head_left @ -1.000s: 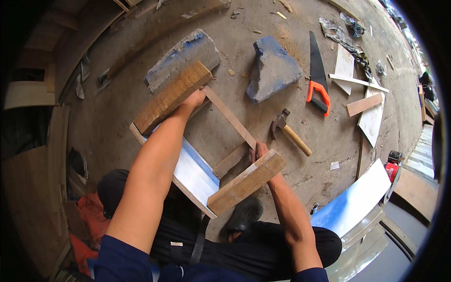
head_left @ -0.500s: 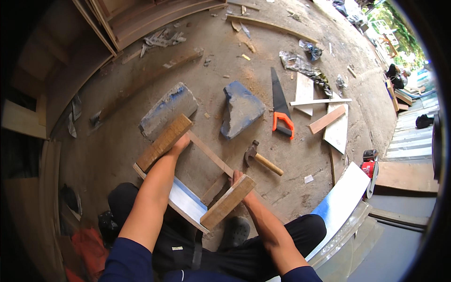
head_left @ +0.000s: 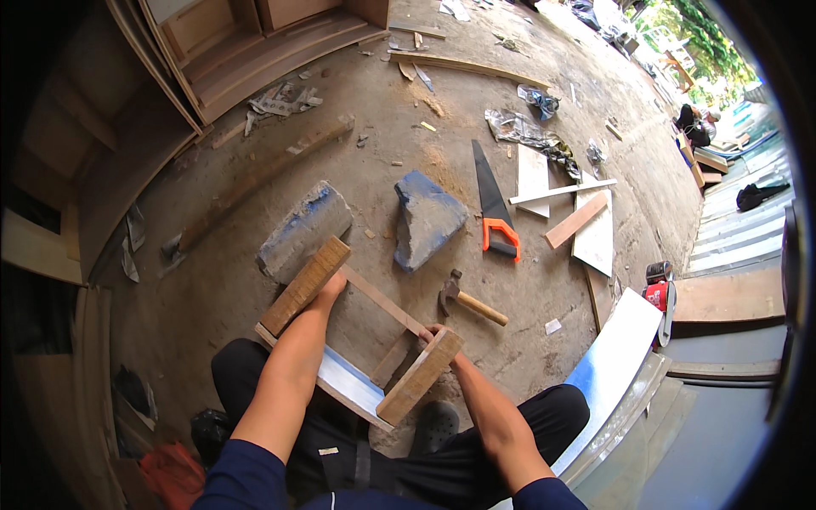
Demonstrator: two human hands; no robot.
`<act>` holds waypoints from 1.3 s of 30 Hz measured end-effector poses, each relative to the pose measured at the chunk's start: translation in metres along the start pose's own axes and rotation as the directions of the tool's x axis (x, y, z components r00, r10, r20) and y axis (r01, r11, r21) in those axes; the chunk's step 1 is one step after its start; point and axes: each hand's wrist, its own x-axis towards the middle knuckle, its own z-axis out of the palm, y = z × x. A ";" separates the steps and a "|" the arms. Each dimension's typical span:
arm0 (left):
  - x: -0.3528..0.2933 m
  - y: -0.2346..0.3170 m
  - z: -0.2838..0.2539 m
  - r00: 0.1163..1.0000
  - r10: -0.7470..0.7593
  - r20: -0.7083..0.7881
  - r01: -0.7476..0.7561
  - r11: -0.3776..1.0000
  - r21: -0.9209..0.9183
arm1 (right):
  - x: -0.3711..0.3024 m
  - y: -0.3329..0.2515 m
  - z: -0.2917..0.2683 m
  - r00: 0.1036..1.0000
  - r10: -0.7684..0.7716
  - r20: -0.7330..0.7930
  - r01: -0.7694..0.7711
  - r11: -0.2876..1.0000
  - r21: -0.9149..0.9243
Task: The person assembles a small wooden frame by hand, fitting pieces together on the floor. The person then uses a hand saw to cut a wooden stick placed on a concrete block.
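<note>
I hold a small open wooden frame [head_left: 387,307] above my lap, with a thick wooden block on each side, a thin slat across the far end and a blue-and-white panel nearest me. My left hand [head_left: 331,289] reaches through the inside and is closed at the far left corner; the left block hides most of its fingers. At the far right corner, my right hand [head_left: 431,334] comes from outside with its fingers wrapped over the slat and block. Beyond the right hand, a hammer [head_left: 473,301] with a wooden handle lies on the ground.
Two rough concrete chunks [head_left: 427,221] with blue stains lie just beyond the frame. Right of them are a handsaw [head_left: 497,204] with an orange-black handle and several board offcuts [head_left: 578,218]. A red power tool [head_left: 659,296] sits at right, near a blue-white board [head_left: 614,344]. A wooden cabinet [head_left: 280,55] stands far left.
The view has shifted slightly, so ground objects appear lower and mostly a little to the left. Both hands keep their hold on the wooden frame, which has barely moved.
</note>
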 end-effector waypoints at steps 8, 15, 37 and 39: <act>0.017 -0.009 0.012 1.000 0.022 -0.001 -0.022 1.000 0.012 | 0.011 -0.033 -0.024 0.926 0.299 0.231 -0.349 0.912 0.214; 0.012 -0.002 0.007 0.998 -0.036 0.042 0.031 0.993 0.110 | 0.024 -0.012 -0.031 0.885 0.324 0.335 -0.426 0.853 0.301; 0.047 -0.045 0.048 0.998 0.045 -0.045 -0.048 0.997 -0.068 | 0.030 -0.006 -0.024 0.916 0.307 0.257 -0.342 0.934 0.104; 0.046 -0.052 0.049 1.000 0.030 -0.003 -0.030 0.991 -0.129 | 0.031 -0.011 -0.018 0.911 0.316 0.264 -0.355 0.928 0.115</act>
